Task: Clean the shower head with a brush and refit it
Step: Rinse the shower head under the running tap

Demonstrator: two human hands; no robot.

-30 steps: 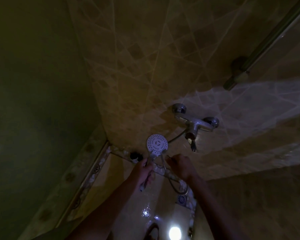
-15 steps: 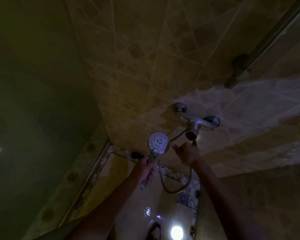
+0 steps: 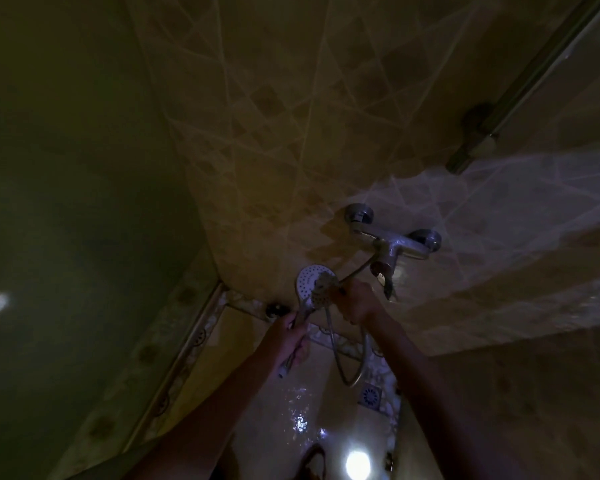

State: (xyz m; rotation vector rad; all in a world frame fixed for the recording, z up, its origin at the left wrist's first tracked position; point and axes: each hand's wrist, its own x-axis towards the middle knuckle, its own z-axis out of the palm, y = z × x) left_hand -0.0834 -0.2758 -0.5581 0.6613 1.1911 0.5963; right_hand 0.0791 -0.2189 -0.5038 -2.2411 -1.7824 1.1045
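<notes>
Your two arms come into the picture from the bottom edge, and both are bare as far down as the picture shows them: no sleeve, cuff or glove on either. Your left forearm [image 3: 222, 396] is uncovered up to the wrist, and your left hand [image 3: 293, 342] is bare too. Your right forearm [image 3: 426, 382] and right hand [image 3: 359, 304] are the same, with nothing worn at the wrist that the dim light lets you make out. Rings or nail details are too dark and small to tell.
</notes>
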